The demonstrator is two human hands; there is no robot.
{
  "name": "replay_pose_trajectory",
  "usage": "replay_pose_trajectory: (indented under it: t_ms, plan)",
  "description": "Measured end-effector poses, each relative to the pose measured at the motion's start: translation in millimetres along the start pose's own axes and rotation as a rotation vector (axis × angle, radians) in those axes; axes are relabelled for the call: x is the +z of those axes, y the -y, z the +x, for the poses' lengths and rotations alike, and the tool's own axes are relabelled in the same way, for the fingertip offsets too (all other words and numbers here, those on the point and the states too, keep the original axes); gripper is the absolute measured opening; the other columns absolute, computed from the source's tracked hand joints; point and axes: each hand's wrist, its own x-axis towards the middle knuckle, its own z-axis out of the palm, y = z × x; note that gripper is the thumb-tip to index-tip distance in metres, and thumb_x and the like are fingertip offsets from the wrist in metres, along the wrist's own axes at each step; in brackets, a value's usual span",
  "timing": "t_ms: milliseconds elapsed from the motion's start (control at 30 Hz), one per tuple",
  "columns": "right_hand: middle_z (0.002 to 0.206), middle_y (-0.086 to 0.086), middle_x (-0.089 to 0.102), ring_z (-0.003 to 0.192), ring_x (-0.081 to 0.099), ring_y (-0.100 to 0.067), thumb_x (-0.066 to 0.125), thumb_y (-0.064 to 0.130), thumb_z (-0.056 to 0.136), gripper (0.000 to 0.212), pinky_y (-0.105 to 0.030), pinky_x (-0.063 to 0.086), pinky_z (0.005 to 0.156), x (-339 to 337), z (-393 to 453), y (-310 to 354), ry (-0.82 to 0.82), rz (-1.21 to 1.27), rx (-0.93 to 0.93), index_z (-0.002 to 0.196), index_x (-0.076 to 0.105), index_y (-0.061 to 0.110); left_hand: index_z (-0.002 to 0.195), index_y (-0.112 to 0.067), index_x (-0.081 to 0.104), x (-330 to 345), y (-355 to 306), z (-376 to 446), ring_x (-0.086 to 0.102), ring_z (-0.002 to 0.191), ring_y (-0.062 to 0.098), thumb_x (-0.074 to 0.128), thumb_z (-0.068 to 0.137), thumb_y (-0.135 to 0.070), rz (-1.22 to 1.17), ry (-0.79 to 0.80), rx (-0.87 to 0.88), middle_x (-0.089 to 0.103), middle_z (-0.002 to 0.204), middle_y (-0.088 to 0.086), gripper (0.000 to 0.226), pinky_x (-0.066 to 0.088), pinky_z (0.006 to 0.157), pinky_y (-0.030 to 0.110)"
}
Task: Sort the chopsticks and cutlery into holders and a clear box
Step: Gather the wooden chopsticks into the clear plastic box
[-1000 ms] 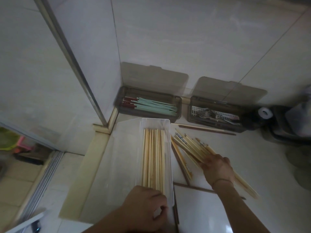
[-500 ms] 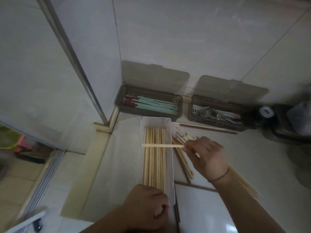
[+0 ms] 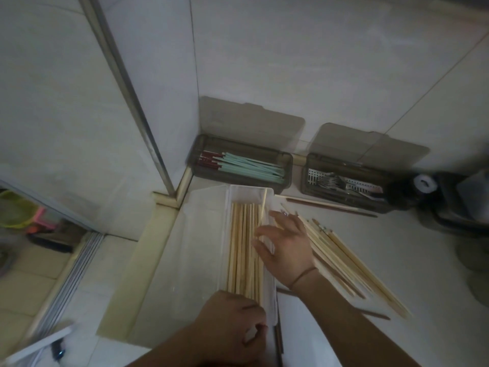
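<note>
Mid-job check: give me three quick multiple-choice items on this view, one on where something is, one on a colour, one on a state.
1. Where are the forks?
A. in the right dark holder
B. in the clear box
C. loose on the counter

2. What colour are most of the chopsticks in the left dark holder?
A. black
B. pale green
C. yellow

3. How is the right hand?
A. clenched in a fist
B. fingers spread over the clear box
C. out of view

Answers:
1 A, they lie in the right dark holder.
2 B, the green chopsticks show dark red ends.
3 B, it is spread above the clear box, whose near end the left hand grips.
</note>
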Motion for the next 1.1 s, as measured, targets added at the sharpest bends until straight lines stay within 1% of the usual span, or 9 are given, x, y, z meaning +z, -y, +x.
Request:
replay_pose_trajectory:
  t_ms: [167,233,300,400,533,633,833,933,1100]
  plan:
    - [0.087,0.017,0.071,0.137,0.038,-0.025,0.050,0.046,0.083,0.022,-0.063,0.016,0.111,-0.9,-12.5,4.7,0.247,-0.223,-0.090,0.084,0.070,0.037,0.069,-0.025,0.058,1.3,0.9,0.0,0.046,0.050,0.009,0.072,0.073,-0.027,0.001,-0.010,-0.002,0.053,0.059,-0.006,0.015,0.036,0.045,0.020]
    - [0.099,0.017,0.069,0.136,0.039,-0.024,0.050,0.042,0.087,0.020,-0.060,0.020,0.111,-2.2,-16.1,-1.8,0.188,-0.109,-0.122,0.090,0.069,0.036,0.068,-0.025,0.058,1.5,1.4,0.1,0.046,0.050,0.009,0.072,0.074,-0.027,0.000,-0.006,0.000,0.053,0.059,-0.006,0.015,0.036,0.046,0.019]
    - [0.113,0.007,0.066,0.126,0.049,-0.022,0.054,0.031,0.090,0.019,-0.046,0.033,0.109,-4.2,-20.8,-12.8,0.007,0.105,-0.073,0.098,0.070,0.025,0.069,-0.025,0.059,1.6,1.6,-0.5,0.047,0.051,0.008,0.071,0.075,-0.027,-0.005,0.003,0.005,0.055,0.060,-0.007,0.014,0.036,0.047,0.018]
    - [0.101,-0.001,0.068,0.098,0.061,-0.020,0.061,0.017,0.087,0.012,-0.029,0.048,0.084,-8.7,-32.4,-38.8,-0.207,0.148,0.261,0.093,0.071,0.016,0.070,-0.025,0.061,2.4,1.8,-0.9,0.049,0.051,0.008,0.071,0.076,-0.028,-0.006,0.000,0.001,0.056,0.061,-0.007,0.013,0.041,0.047,0.020]
    - [0.099,-0.003,0.068,0.096,0.058,-0.027,0.058,0.025,0.089,0.014,-0.033,0.052,0.078,-7.0,-47.7,-80.3,0.151,-0.037,0.662,0.094,0.071,0.024,0.068,-0.024,0.060,3.7,2.8,-0.6,0.048,0.050,0.008,0.072,0.075,-0.027,-0.005,0.001,-0.006,0.054,0.060,-0.007,0.014,0.040,0.048,0.019]
    - [0.095,0.001,0.067,0.093,0.057,-0.024,0.051,0.040,0.089,0.020,-0.033,0.053,0.072,-5.2,-55.3,-88.1,0.292,-0.171,0.622,0.091,0.069,0.031,0.069,-0.025,0.059,3.8,3.6,-0.7,0.047,0.051,0.007,0.073,0.075,-0.028,-0.008,-0.003,-0.007,0.053,0.060,-0.007,0.015,0.037,0.049,0.017]
    - [0.086,-0.001,0.068,0.083,0.060,-0.032,0.060,0.041,0.082,0.021,-0.037,0.052,0.065,0.1,-62.5,-79.5,0.230,-0.238,0.547,0.077,0.073,0.024,0.069,-0.025,0.059,3.8,2.9,-1.0,0.046,0.051,0.007,0.071,0.076,-0.028,-0.004,0.001,-0.013,0.054,0.061,-0.007,0.014,0.037,0.050,0.016]
    - [0.098,-0.001,0.068,0.096,0.057,-0.031,0.067,0.033,0.083,0.012,-0.035,0.050,0.076,-1.1,-59.2,-81.7,0.169,-0.097,0.690,0.089,0.074,0.024,0.069,-0.025,0.060,3.1,2.0,-0.6,0.047,0.051,0.007,0.071,0.076,-0.027,-0.007,-0.001,-0.012,0.055,0.061,-0.007,0.014,0.036,0.051,0.016]
    - [0.102,-0.003,0.064,0.095,0.055,-0.027,0.061,0.028,0.089,0.018,-0.032,0.047,0.079,-10.3,-53.1,-87.1,0.103,-0.060,0.697,0.101,0.070,0.019,0.069,-0.024,0.059,2.0,1.4,0.5,0.046,0.050,0.008,0.072,0.074,-0.026,0.011,-0.020,-0.004,0.054,0.060,-0.007,0.014,0.031,0.051,0.015]
